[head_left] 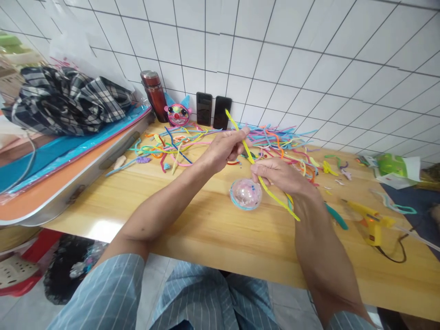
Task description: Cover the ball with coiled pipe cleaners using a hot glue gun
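A yellow pipe cleaner point(280, 201) runs slantwise through both of my hands above the table. My left hand point(228, 146) pinches it in its upper part, and its tip sticks up in front of a phone. Lower down, my right hand point(275, 174) grips the same pipe cleaner, with the long end hanging toward me. Just below the hands sits a clear plastic dome point(245, 194) with a light blue rim and small coloured bits inside or on it.
Many coloured pipe cleaners point(275, 137) lie along the wall. Two phones point(204, 109), a cat-faced craft point(178, 112) and a red-brown flask point(153, 95) stand behind. On the right are a yellow glue gun point(373, 224) and a teal-handled tool point(336, 215). Plaid cloth point(68, 101) lies left.
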The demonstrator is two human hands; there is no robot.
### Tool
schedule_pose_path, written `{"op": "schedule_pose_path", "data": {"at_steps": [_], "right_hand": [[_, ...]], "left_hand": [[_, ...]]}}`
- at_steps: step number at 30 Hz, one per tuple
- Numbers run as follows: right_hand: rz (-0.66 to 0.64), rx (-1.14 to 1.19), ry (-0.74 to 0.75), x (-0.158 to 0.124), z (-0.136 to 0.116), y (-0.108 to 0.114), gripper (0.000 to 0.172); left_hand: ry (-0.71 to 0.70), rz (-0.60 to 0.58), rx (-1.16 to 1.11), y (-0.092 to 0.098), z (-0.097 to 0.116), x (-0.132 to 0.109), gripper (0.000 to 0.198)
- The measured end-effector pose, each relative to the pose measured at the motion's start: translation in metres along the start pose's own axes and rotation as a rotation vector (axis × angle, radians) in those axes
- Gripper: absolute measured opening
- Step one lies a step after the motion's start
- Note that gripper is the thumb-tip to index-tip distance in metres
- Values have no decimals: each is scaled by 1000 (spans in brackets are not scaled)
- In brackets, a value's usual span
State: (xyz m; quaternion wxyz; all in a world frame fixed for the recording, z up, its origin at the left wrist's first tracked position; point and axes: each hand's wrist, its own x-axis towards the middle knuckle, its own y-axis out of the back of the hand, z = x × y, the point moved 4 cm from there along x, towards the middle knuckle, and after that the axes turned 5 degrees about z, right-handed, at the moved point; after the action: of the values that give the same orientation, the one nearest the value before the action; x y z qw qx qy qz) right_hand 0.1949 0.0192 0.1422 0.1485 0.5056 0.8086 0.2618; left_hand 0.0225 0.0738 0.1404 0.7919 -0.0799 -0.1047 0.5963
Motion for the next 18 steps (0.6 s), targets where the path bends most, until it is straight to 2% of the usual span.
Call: {"op": "schedule_pose_path", "data": {"at_steps": [5,7,9,12,15,18], "right_hand": [[43,111,-26,5,5,0,59],[135,189,-28,7,9,4,61],[282,274,-17,9,11,10,64],[455,342,-1,10,15,17,71],[498,355,8,10,15,19,74],[483,397,16,10,14,19,73]], "left_hand": [[19,12,-30,0,0,3,68],[59,-15,-25,-3,-5,3,69],[131,-77,0,-9,-14,1,70],[182,-248,36,-23,-30,-8,69],[169,-424,4,-39,-40,-22,68],[185,-437,-13,-46,-46,-30,63]]}}
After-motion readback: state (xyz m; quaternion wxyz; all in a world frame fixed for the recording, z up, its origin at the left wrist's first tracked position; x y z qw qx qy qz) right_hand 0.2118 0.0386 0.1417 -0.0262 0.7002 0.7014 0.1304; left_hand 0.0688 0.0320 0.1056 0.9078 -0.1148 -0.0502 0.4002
